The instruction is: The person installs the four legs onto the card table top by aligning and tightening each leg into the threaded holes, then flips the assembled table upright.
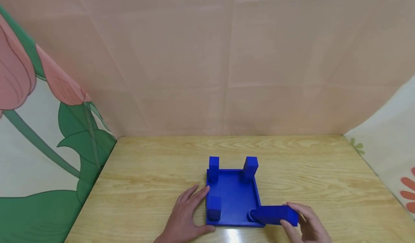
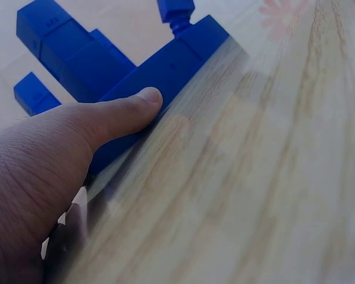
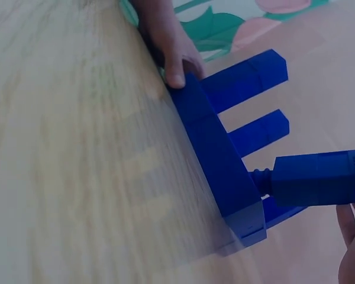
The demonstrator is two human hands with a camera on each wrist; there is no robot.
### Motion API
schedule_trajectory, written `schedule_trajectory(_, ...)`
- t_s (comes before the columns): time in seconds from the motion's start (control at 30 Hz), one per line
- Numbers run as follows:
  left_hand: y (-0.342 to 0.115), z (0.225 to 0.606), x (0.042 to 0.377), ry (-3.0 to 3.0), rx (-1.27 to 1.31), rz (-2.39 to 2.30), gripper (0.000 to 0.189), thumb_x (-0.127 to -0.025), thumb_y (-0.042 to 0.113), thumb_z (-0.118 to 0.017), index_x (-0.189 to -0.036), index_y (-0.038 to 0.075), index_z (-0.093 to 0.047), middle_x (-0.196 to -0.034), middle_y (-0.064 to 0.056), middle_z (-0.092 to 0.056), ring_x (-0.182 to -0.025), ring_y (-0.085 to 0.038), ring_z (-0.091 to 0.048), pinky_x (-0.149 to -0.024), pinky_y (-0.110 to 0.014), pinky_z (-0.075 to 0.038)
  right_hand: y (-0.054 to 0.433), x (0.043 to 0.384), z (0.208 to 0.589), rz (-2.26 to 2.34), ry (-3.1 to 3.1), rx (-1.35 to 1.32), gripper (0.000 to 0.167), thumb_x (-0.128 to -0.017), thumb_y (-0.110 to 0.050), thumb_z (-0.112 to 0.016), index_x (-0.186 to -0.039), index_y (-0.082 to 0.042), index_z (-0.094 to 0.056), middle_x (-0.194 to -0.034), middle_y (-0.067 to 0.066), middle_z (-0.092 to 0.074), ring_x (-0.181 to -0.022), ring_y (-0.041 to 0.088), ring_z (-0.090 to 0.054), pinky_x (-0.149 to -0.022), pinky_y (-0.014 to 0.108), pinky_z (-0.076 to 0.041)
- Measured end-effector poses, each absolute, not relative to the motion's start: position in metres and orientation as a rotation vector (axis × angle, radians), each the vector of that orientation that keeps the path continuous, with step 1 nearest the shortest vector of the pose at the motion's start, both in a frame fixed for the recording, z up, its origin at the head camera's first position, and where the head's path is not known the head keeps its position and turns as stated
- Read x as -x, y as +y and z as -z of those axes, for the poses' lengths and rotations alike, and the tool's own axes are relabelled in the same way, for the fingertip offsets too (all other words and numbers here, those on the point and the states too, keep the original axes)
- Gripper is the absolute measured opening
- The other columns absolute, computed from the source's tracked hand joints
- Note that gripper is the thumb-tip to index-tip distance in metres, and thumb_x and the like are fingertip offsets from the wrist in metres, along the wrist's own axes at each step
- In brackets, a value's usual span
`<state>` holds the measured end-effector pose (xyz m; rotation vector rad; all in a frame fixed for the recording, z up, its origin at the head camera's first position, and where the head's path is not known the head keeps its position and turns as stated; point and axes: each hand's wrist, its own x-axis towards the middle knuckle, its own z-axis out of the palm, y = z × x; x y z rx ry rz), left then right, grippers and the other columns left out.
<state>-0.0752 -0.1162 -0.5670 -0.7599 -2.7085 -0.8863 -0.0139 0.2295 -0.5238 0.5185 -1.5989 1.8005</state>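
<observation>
A blue square panel [image 1: 232, 201] with a raised rim lies on the table, bearing three upright blue legs at its far left [image 1: 214, 169], far right [image 1: 250, 168] and near left [image 1: 214, 207] corners. My left hand [image 1: 186, 214] holds the panel around its near left corner, the thumb [image 2: 127, 115] against the near side. With my right hand [image 1: 309, 221] I grip a fourth blue leg [image 1: 272, 215] by its outer end. That leg's narrow ridged screw end [image 3: 261, 181] meets the panel at the near right corner; how deep it sits is hidden.
The wood-grain table [image 1: 149, 171] extends on both sides of the panel. Behind it hangs a plain pinkish cloth [image 1: 227, 73]. Flower-printed cloth [image 1: 42, 156] covers the left side, and a pale printed cloth [image 1: 392, 145] the right.
</observation>
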Motion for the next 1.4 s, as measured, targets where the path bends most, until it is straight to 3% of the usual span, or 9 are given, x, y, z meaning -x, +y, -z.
schedule_trajectory(0.1,-0.116,0.566,0.076,-2.714,0.762,0.894,0.117,-0.070,0.066,-0.098,-0.170,0.029,-0.048,-0.167,0.011,-0.056,-0.157,-0.031,-0.049,-0.120,-0.062,-0.047,0.229,0.016,0.521,-1.694,-1.680,-0.534,0.046,-0.080,0.036,-0.074,-0.124,0.033,-0.059,-0.122,0.020,-0.075,-0.113,0.017,-0.075,-0.104,0.019,-0.059)
schedule_trajectory(0.23,-0.116,0.566,0.077,-2.731,0.761,0.901,0.117,-0.072,0.067,-0.097,-0.171,0.031,-0.047,-0.167,0.012,-0.055,-0.157,-0.030,-0.047,-0.120,-0.064,-0.047,0.229,0.025,0.515,-1.495,-1.800,-0.577,0.043,-0.093,0.004,-0.087,-0.120,0.029,-0.065,-0.121,0.016,-0.076,-0.113,0.013,-0.074,-0.100,0.017,-0.060)
schedule_trajectory(0.33,-0.117,0.565,0.077,-2.737,0.759,0.900,0.116,-0.072,0.068,-0.096,-0.171,0.031,-0.046,-0.167,0.013,-0.055,-0.158,-0.031,-0.047,-0.120,-0.064,-0.047,0.228,0.031,0.508,-1.358,-1.894,-0.601,0.048,-0.095,-0.016,-0.091,-0.119,0.021,-0.072,-0.117,0.014,-0.077,-0.111,0.009,-0.073,-0.098,0.013,-0.058)
schedule_trajectory(0.43,-0.116,0.566,0.076,-2.737,0.759,0.907,0.117,-0.072,0.067,-0.097,-0.171,0.031,-0.047,-0.167,0.012,-0.055,-0.157,-0.031,-0.047,-0.120,-0.065,-0.047,0.226,0.035,0.501,-1.273,-1.978,-0.612,0.046,-0.093,-0.020,-0.094,-0.121,0.011,-0.077,-0.113,0.011,-0.078,-0.109,0.006,-0.073,-0.097,0.011,-0.056)
schedule_trajectory(0.7,-0.115,0.567,0.074,-2.751,0.755,0.896,0.118,-0.072,0.068,-0.098,-0.171,0.033,-0.045,-0.168,0.013,-0.054,-0.158,-0.031,-0.047,-0.120,-0.064,-0.047,0.215,0.050,0.482,-1.159,-1.931,-0.796,0.046,-0.103,-0.036,-0.082,-0.118,0.007,-0.080,-0.108,0.012,-0.078,-0.107,0.004,-0.071,-0.100,0.009,-0.053)
schedule_trajectory(1.07,-0.114,0.567,0.075,-2.723,0.764,0.881,0.118,-0.070,0.066,-0.099,-0.170,0.030,-0.047,-0.167,0.012,-0.056,-0.156,-0.031,-0.048,-0.118,-0.064,-0.049,0.217,0.051,0.499,-1.208,-1.982,-0.779,0.048,-0.099,-0.038,-0.086,-0.119,0.006,-0.080,-0.109,0.010,-0.077,-0.107,0.004,-0.071,-0.100,0.010,-0.054)
schedule_trajectory(1.2,-0.115,0.568,0.075,-2.717,0.768,0.882,0.118,-0.071,0.067,-0.098,-0.170,0.030,-0.047,-0.167,0.012,-0.055,-0.156,-0.031,-0.048,-0.118,-0.063,-0.049,0.222,0.048,0.506,-1.260,-2.039,-0.788,0.038,-0.092,-0.006,-0.091,-0.126,0.006,-0.078,-0.116,0.010,-0.076,-0.113,0.006,-0.070,-0.102,0.011,-0.053)
schedule_trajectory(1.3,-0.116,0.568,0.075,-2.712,0.769,0.880,0.118,-0.070,0.066,-0.099,-0.170,0.029,-0.048,-0.167,0.012,-0.055,-0.157,-0.031,-0.048,-0.119,-0.062,-0.049,0.227,0.048,0.508,-1.304,-2.052,-0.825,0.050,-0.083,0.019,-0.078,-0.131,0.009,-0.074,-0.122,0.012,-0.075,-0.118,0.009,-0.069,-0.105,0.013,-0.051)
schedule_trajectory(1.4,-0.116,0.568,0.075,-2.714,0.766,0.875,0.118,-0.070,0.067,-0.098,-0.170,0.029,-0.048,-0.167,0.012,-0.055,-0.157,-0.031,-0.048,-0.119,-0.062,-0.049,0.229,0.048,0.510,-1.333,-2.055,-0.843,0.053,-0.084,0.025,-0.066,-0.134,0.010,-0.072,-0.126,0.012,-0.073,-0.120,0.011,-0.068,-0.106,0.015,-0.050)
